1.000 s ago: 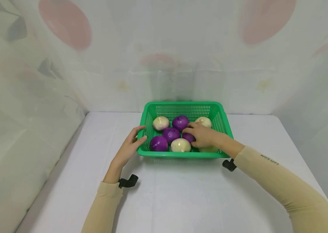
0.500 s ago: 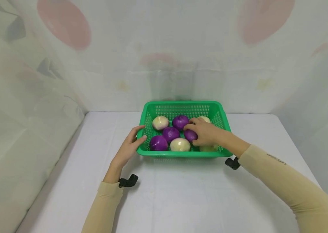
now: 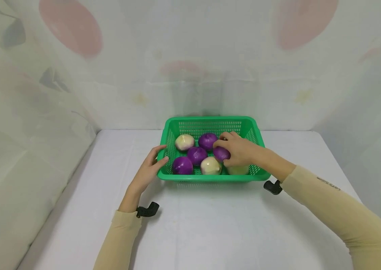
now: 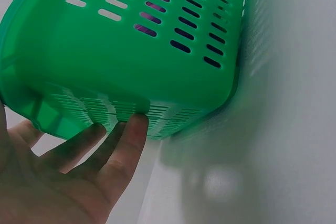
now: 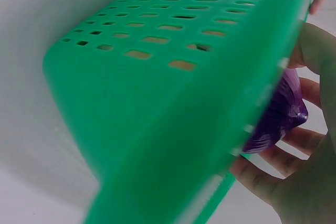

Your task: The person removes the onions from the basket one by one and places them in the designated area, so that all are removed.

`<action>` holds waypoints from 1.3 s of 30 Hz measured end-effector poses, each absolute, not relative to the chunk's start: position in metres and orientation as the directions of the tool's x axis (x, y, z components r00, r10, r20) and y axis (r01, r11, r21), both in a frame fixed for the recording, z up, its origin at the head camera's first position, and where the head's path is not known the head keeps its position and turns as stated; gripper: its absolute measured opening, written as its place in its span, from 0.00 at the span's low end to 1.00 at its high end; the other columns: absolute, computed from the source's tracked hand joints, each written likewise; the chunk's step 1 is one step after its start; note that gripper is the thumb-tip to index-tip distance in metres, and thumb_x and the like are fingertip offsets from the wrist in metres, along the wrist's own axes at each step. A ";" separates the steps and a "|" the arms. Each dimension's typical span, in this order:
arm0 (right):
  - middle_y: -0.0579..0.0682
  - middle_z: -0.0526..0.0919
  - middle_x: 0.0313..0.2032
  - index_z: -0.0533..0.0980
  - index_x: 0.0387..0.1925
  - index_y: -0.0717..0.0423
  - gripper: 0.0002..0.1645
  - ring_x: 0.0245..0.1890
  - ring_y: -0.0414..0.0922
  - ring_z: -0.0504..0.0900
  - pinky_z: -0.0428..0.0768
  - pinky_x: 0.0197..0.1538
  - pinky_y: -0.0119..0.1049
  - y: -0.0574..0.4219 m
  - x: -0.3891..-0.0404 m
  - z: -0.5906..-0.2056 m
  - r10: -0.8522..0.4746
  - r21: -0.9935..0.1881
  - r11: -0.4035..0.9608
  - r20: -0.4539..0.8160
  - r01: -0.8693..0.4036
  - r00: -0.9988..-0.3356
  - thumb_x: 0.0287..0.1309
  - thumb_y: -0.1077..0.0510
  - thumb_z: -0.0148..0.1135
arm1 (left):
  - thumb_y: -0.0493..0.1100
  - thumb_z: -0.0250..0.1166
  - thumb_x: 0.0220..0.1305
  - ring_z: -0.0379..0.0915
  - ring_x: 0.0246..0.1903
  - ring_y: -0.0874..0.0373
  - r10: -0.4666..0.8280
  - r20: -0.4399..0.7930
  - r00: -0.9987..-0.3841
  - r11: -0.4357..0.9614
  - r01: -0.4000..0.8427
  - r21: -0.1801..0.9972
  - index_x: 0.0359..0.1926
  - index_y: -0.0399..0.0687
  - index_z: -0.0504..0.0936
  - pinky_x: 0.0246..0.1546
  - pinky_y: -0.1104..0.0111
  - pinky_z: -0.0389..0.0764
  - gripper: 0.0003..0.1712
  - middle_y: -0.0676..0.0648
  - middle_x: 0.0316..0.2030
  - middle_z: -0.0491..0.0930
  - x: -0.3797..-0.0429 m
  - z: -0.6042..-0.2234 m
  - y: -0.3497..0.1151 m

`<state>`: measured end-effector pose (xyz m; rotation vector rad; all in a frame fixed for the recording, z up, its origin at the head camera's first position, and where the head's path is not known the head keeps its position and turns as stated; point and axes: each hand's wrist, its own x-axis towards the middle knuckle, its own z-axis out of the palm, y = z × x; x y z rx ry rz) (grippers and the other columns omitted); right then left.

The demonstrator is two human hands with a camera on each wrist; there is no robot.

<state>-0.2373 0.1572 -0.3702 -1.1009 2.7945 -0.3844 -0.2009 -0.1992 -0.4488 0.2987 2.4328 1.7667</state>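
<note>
In the right hand (image 3: pixel 239 150), a purple turnip (image 3: pixel 222 154) was grasped between thumb and fingers, inside the green basket (image 3: pixel 210 177), toward four o'clock of its centre. Through its smooth, rounded skin, the grip could be lost and the white turnip (image 3: pixel 211 166), between seven and eight o'clock from it, knocked. At nine o'clock the rim was touched by the left hand (image 3: pixel 147 170), fingers extended; were the rim bumped, the basket could be slid across the desk (image 3: pixel 207 225).
</note>
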 end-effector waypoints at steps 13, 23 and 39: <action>0.60 0.70 0.61 0.77 0.60 0.47 0.31 0.59 0.59 0.68 0.82 0.49 0.49 0.164 -0.232 -0.355 -0.662 -0.298 0.710 0.028 -0.638 -0.749 0.50 0.58 0.67 | 0.55 0.58 0.76 0.57 0.72 0.38 0.224 0.013 -0.974 0.293 0.080 0.953 0.77 0.58 0.60 0.69 0.39 0.59 0.33 0.42 0.77 0.55 -0.201 -0.449 -0.199; 0.58 0.69 0.62 0.77 0.60 0.44 0.31 0.59 0.57 0.66 0.83 0.47 0.49 0.179 -0.227 -0.345 -0.628 -0.333 0.720 0.058 -0.608 -0.776 0.52 0.56 0.69 | 0.57 0.58 0.75 0.57 0.72 0.38 0.227 0.014 -0.974 0.290 0.082 0.953 0.76 0.58 0.61 0.68 0.38 0.59 0.34 0.41 0.76 0.57 -0.202 -0.451 -0.199; 0.57 0.67 0.64 0.77 0.58 0.45 0.30 0.61 0.59 0.66 0.83 0.46 0.49 0.206 -0.223 -0.332 -0.562 -0.396 0.735 0.100 -0.551 -0.821 0.51 0.59 0.68 | 0.58 0.59 0.75 0.57 0.72 0.37 0.228 0.017 -0.973 0.300 0.087 0.950 0.76 0.59 0.61 0.68 0.38 0.60 0.34 0.41 0.76 0.56 -0.202 -0.451 -0.199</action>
